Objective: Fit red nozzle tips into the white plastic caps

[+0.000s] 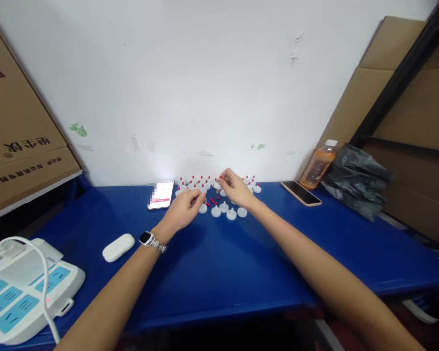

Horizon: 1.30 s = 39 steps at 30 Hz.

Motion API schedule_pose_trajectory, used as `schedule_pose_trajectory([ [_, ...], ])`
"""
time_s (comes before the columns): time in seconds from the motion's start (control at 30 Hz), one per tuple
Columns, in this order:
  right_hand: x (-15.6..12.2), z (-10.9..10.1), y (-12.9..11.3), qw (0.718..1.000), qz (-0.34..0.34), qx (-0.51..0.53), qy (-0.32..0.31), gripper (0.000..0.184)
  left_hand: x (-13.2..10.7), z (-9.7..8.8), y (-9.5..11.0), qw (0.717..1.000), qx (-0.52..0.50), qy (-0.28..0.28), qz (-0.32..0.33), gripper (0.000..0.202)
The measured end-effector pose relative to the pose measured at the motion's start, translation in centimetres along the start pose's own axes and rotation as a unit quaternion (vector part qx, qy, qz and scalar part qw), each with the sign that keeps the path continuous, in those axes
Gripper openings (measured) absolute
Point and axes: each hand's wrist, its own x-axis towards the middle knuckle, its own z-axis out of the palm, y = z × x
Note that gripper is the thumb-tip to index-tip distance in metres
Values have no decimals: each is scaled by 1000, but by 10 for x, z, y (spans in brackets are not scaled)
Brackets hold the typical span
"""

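Observation:
My right hand (237,189) pinches a white round nozzle cap (217,185) at its small red tip, a little above the others at the back of the blue table. My left hand (186,207), with a watch at its wrist, is curled closed just to the left; what its fingers hold, if anything, I cannot make out. Loose red tips (214,201) lie between my hands. Several white nozzle caps without red tips (231,214) stand nearest me, nozzles up. Behind them, along the wall, are several white caps with red tips (256,188), partly hidden by my hands.
A lit phone (161,195) lies left of the caps, and a dark-screened phone (301,193) lies to the right. A white oval case (118,247) and a power strip (29,292) are at left. A bottle (317,165) and black plastic bag (358,178) stand at right.

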Motion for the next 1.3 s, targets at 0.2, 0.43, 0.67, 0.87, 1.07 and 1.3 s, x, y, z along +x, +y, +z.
schedule_pose_trajectory([
  [0.2, -42, 6, -21, 996, -31, 71, -46, 31, -2, 10, 17, 996, -72, 44, 13, 32],
  [0.43, -52, 18, -30, 956, 65, 283, -49, 34, -5, 21, 29, 992, -119, -10, 46, 27],
  [0.67, -50, 23, -27, 939, 64, 334, -52, 37, 0, 23, 28, 994, -60, -37, 82, 29],
  [0.87, -46, 16, -30, 982, -12, 190, 0, 27, 13, 24, 29, 995, -80, -7, 62, 38],
  [1.07, -45, -4, -38, 997, -53, -53, 18, 20, 34, 29, 29, 985, -171, -10, -14, 50],
  [1.3, -44, -13, -32, 967, -124, -220, 7, 26, 44, 37, 35, 960, -247, -50, -123, 47],
])
